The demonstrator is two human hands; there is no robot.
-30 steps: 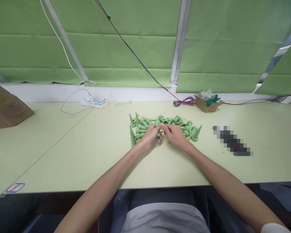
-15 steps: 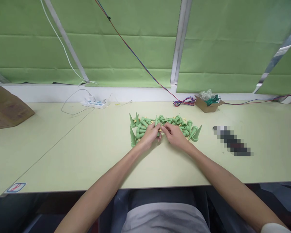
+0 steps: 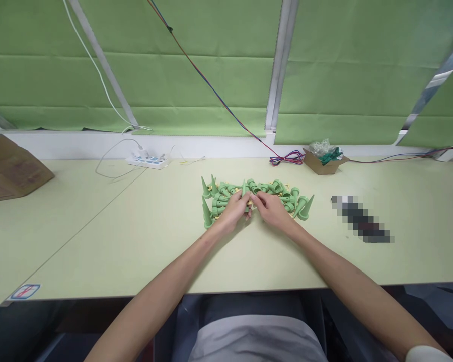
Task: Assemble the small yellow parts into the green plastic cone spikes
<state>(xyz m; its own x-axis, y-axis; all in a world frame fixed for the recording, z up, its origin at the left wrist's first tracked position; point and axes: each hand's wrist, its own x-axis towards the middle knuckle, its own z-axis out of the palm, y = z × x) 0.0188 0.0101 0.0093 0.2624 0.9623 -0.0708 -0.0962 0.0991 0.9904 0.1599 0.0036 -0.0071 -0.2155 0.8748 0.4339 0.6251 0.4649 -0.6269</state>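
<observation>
My left hand (image 3: 233,210) is closed around a green plastic spike (image 3: 243,187), its pointed tip upward above the fingers. My right hand (image 3: 274,208) meets it from the right, thumb and fingers pinched together at a small yellow part (image 3: 249,202). Fingers cover most of that part, so I cannot tell how it sits against the spike. Around and behind both hands lies a pile of similar hollow green spikes (image 3: 275,186). A few stand upright at the left, such as one spike (image 3: 207,213) by my left wrist. Little yellow pieces (image 3: 287,186) show among them.
A small cardboard box (image 3: 320,167) with clear plastic and green material stands at the back, beside coiled red and blue wire (image 3: 287,158). Further left are a power strip (image 3: 149,161) and a brown cardboard piece (image 3: 17,171). A pixelated dark object (image 3: 362,219) lies right.
Almost nothing differs. Both hands stay together at the same place, with only a very slight shift of the fingers and the held spike.
</observation>
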